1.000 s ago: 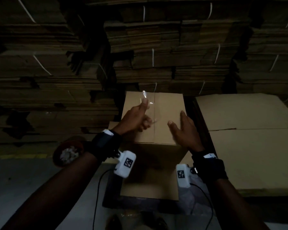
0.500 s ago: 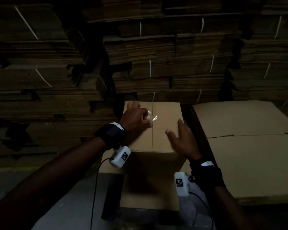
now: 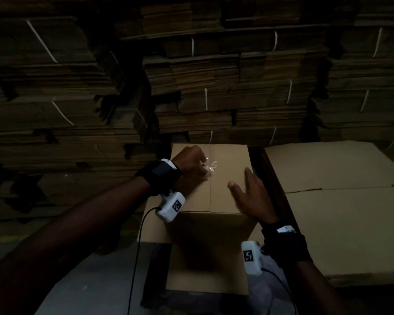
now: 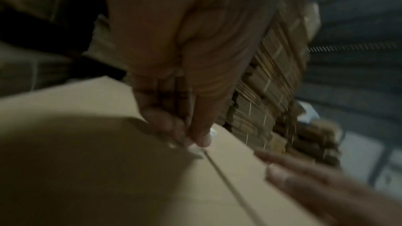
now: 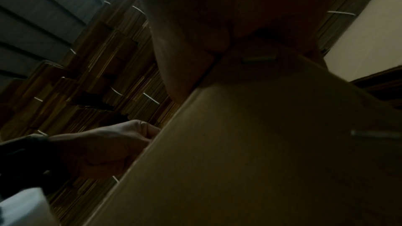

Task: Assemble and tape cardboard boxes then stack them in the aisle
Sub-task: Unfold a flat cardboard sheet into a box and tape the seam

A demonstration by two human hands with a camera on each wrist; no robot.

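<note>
Fingers point(image 4: 165, 123) of left hand point(image 3: 191, 164) pinch tape point(image 3: 208, 165); right hand point(image 3: 251, 196) flat on box point(image 3: 228, 160).

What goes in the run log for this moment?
step: taping top seam | left hand: pinching clear tape at seam | right hand: flat on box | box: flaps closed
</note>
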